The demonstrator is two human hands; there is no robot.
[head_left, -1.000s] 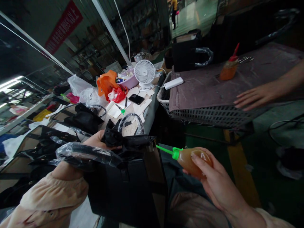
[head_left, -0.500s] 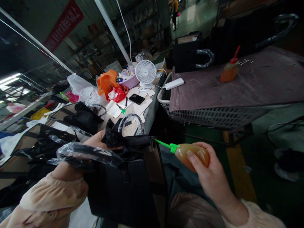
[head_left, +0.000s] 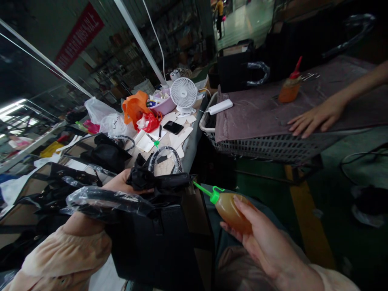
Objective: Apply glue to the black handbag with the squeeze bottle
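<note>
Bottle (head_left: 233, 212) first: in the head view I have it wrapped in my right hand (head_left: 260, 234), low beside the bag (head_left: 145, 246), its green nozzle (head_left: 202, 188) reaching the end of the black fabric (head_left: 142, 178), though I can't tell if they touch. My left hand (head_left: 119, 182) grips that fabric, the film-covered handle (head_left: 103, 199) lying across its wrist. Beyond, I see a fan (head_left: 183, 93) and phone (head_left: 173, 127) on the surface (head_left: 166, 162).

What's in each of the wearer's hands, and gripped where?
Right hand: the green-capped bottle, by its rounded body. Left hand: bunched black material at the top of the black bag; the exact grip is hidden.
</note>
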